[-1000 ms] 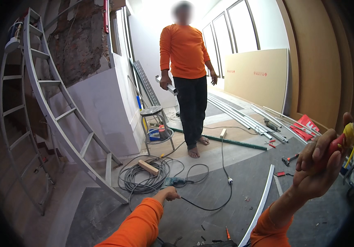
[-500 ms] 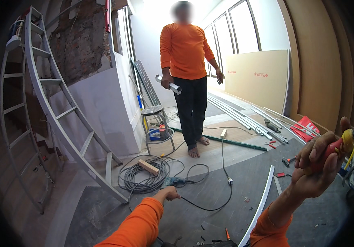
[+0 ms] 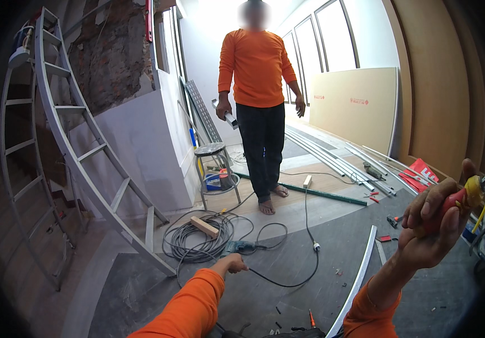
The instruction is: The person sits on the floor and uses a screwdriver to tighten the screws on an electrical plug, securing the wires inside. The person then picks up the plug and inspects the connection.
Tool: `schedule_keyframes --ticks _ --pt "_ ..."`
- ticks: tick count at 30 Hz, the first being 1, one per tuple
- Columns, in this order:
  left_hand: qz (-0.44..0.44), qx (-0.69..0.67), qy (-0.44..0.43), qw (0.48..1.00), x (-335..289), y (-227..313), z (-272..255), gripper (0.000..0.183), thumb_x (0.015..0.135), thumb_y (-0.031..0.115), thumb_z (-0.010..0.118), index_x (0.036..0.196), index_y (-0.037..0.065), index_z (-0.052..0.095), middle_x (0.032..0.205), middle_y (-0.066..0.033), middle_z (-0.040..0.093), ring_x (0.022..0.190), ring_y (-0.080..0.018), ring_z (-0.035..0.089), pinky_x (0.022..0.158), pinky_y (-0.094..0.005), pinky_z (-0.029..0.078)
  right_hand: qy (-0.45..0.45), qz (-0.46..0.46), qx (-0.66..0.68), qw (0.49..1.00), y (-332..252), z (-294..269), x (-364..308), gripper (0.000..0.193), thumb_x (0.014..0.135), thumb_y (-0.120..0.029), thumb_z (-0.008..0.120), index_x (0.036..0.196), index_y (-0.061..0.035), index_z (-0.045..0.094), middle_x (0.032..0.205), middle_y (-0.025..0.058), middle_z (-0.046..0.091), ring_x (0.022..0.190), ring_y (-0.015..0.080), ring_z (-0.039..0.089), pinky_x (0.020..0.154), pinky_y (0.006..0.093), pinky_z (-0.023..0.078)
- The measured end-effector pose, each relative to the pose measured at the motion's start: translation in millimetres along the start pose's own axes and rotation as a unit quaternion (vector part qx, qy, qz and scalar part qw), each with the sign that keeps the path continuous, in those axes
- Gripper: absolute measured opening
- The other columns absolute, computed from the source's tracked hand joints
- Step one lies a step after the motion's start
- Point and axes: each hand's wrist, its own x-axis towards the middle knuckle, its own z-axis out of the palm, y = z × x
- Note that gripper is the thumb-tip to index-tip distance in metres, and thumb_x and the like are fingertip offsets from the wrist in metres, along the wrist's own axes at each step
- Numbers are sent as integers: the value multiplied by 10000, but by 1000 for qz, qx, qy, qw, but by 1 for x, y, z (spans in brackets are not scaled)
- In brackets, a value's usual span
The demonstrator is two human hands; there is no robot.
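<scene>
My right hand [image 3: 431, 225], raised at the right, is wrapped round the red-and-yellow handle of a screwdriver [image 3: 472, 190]. Its metal shaft points up and away, toward the picture's dark rim. My left hand [image 3: 231, 263] reaches forward low in the middle with its fingers curled; what they hold, if anything, is hidden. A dark cable [image 3: 287, 285] emerges beside its fingertips and runs to a white-ended plug [image 3: 317, 247]. Just beyond that hand lies a blue-green power tool [image 3: 239, 247]. Next to it is a coil of grey cable [image 3: 183, 242] with a wooden block [image 3: 204, 227] on top.
A co-worker [image 3: 258, 67] in orange stands ahead, holding a short metal channel [image 3: 230, 119]. An aluminium ladder [image 3: 93, 152] leans at the left. Beside the wall is a stool [image 3: 210, 149]. Metal profiles [image 3: 332, 158] and a large board [image 3: 355, 104] are at the right.
The co-worker's metal channel has swung lower and turned partly behind the leg. The screwdriver has tilted slightly, showing more of its shaft. My left hand has barely moved.
</scene>
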Motion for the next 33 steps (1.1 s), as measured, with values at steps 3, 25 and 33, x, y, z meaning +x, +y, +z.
schedule_keyframes --ticks 3,25,33 --pt "-3 2 6 1000 3 -5 -1 475 985 342 688 1180 -92 699 1107 -225 742 1006 -342 735 874 -420 601 -2 3 1 1000 1 -1 0 717 1022 -335 579 1517 67 250 731 68 558 442 96 507 362 229 440" --pt "11 -8 18 1000 9 -8 2 451 972 347 699 1149 -67 718 1053 -192 747 949 -318 728 831 -411 591 -32 -23 11 999 6 -1 -2 661 1060 -316 504 1512 94 251 744 70 515 431 100 463 352 227 416" --pt "9 7 19 1000 3 -2 -1 467 974 356 701 1170 -68 706 1058 -198 744 969 -326 730 843 -411 593 -20 -30 4 999 2 4 -1 660 1059 -318 509 1506 92 251 741 70 518 426 103 456 352 228 408"
